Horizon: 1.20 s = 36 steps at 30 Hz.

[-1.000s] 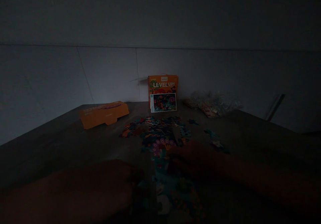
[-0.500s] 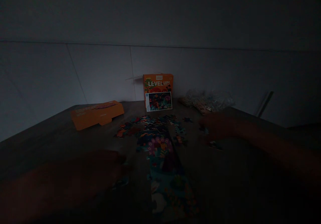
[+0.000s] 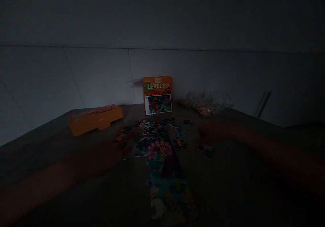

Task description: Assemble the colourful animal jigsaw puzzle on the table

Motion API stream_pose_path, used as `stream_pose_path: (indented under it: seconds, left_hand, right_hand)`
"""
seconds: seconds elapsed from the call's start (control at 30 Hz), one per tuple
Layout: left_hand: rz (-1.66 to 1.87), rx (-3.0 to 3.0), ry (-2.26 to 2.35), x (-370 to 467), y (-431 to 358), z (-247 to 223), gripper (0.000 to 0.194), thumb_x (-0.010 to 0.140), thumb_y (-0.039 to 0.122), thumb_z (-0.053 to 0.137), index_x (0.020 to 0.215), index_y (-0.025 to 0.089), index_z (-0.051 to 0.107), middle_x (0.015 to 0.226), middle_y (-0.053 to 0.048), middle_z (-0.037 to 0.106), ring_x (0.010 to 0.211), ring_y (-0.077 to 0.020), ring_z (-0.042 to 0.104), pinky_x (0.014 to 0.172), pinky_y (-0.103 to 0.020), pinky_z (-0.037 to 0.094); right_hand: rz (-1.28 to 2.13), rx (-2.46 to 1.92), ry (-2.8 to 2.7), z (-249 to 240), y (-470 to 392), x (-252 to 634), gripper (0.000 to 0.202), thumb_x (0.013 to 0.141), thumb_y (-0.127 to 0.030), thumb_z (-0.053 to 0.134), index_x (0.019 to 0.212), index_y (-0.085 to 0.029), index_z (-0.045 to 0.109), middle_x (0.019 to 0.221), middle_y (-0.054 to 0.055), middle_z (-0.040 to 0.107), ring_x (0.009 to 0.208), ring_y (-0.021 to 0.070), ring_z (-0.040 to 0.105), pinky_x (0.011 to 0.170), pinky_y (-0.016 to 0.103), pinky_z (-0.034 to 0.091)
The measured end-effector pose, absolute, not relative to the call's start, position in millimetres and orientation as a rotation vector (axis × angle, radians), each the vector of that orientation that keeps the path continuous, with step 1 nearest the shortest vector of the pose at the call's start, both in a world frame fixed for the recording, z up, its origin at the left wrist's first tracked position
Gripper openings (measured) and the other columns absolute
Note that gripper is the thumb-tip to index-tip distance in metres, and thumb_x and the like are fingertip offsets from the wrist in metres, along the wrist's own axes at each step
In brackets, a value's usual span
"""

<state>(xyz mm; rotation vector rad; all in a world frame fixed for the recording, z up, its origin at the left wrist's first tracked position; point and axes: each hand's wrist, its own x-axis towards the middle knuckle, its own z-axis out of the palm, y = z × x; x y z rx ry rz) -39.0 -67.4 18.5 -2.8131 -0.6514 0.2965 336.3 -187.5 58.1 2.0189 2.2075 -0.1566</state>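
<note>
In very dim light, a partly joined jigsaw puzzle (image 3: 166,179) runs down the middle of the table, with a purple, ring-spotted creature near its upper end. Left of it, my left hand (image 3: 114,154) reaches low over the table, close to a small puzzle piece (image 3: 123,159). On the other side my right hand (image 3: 212,132) hovers by some joined puzzle pieces (image 3: 206,150). Darkness and blur hide the fingers of both hands, so any hold is unclear. Loose puzzle pieces (image 3: 154,131) lie heaped beyond the joined part.
An orange box (image 3: 157,84) marked "LEVEL UP!" stands against the tiled wall, a picture card (image 3: 158,104) leaning on its front. An orange cardboard piece (image 3: 96,118) lies at the left. Clear plastic bags (image 3: 210,102) with pieces sit at the back right.
My left hand has moved forward, away from me, towards the loose pieces. The joined pieces by my right hand now lie a little further left. The view has shifted slightly.
</note>
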Motion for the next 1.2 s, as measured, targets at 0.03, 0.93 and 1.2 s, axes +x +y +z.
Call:
stream_pose_path:
  seconds: [0.03,0.93,1.2]
  left_hand:
    - [0.216,-2.769,-0.678,-36,-70,14,0.055,0.081,-0.002,0.04,0.132,0.013,0.056,0.139,-0.02,0.054,0.114,-0.0374,0.062,0.089,-0.049,0.053]
    - [-0.703,-3.44,-0.121,-11,-115,-3,0.03,0.095,0.025,0.058,0.124,0.02,0.054,0.131,-0.012,0.058,0.124,-0.0232,0.053,0.101,-0.038,0.05]
    - [-0.836,-3.52,-0.228,-6,-115,0,0.016,0.089,0.019,0.064,0.104,0.019,0.058,0.111,-0.006,0.063,0.104,-0.018,0.06,0.09,-0.032,0.052]
  right_hand:
    - [-0.168,2.019,2.204,63,-191,336,0.039,0.077,-0.046,0.071,0.077,-0.007,0.074,0.068,0.011,0.067,0.057,0.0207,0.061,0.052,0.027,0.038]
    - [-0.511,1.707,3.287,-18,-204,226,0.024,0.088,-0.033,0.064,0.108,-0.02,0.064,0.094,0.004,0.069,0.077,0.0153,0.063,0.072,0.028,0.049]
    - [-0.391,1.605,3.277,-11,-205,237,0.061,0.085,-0.041,0.067,0.138,-0.02,0.046,0.134,0.014,0.06,0.119,0.0272,0.06,0.098,0.042,0.048]
